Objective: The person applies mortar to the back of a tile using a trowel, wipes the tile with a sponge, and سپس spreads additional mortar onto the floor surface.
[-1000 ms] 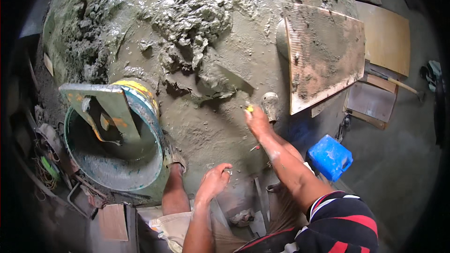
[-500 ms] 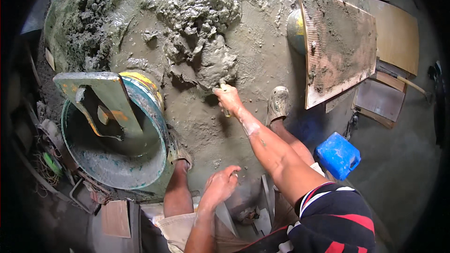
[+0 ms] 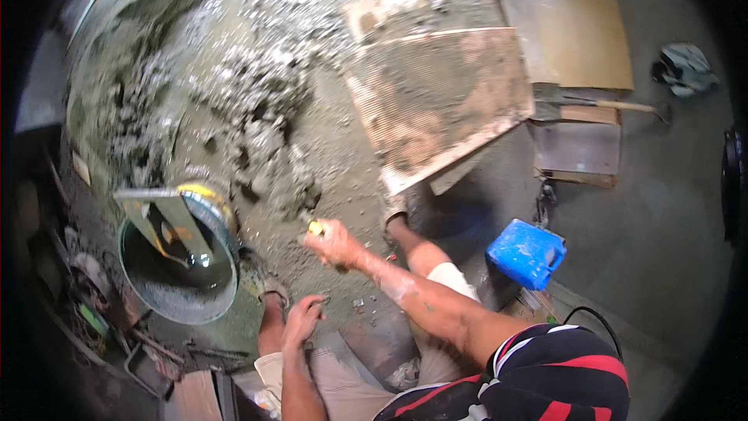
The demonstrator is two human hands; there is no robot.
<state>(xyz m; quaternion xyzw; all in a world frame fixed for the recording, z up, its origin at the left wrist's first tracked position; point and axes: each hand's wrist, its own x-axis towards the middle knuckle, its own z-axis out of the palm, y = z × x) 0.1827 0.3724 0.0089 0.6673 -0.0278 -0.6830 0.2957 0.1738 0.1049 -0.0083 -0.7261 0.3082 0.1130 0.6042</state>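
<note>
My right hand (image 3: 335, 243) is wrapped round the yellow handle of a trowel (image 3: 315, 228), just in front of my body between my feet. The trowel's blade is smeared with grey and hard to tell from the wet mortar (image 3: 261, 121) heaped beyond it. Over my lap, to the left, my left hand (image 3: 302, 320) is held with its fingers loosely apart and nothing seen in it. Some of its fingers are hidden from this angle.
At the left stands a round bucket (image 3: 187, 308) of murky water, with a mortar-stained board (image 3: 178, 222) leaning in it. A ribbed, mortar-smeared panel (image 3: 444, 93) lies at the right. Nearby are a blue jerrycan (image 3: 526, 253), brown boards (image 3: 588, 39) and a wooden-handled tool (image 3: 623, 105).
The view has swung to the right. My right hand has drawn the trowel back toward my body, nearer than my right foot. My left hand stays over my lap.
</note>
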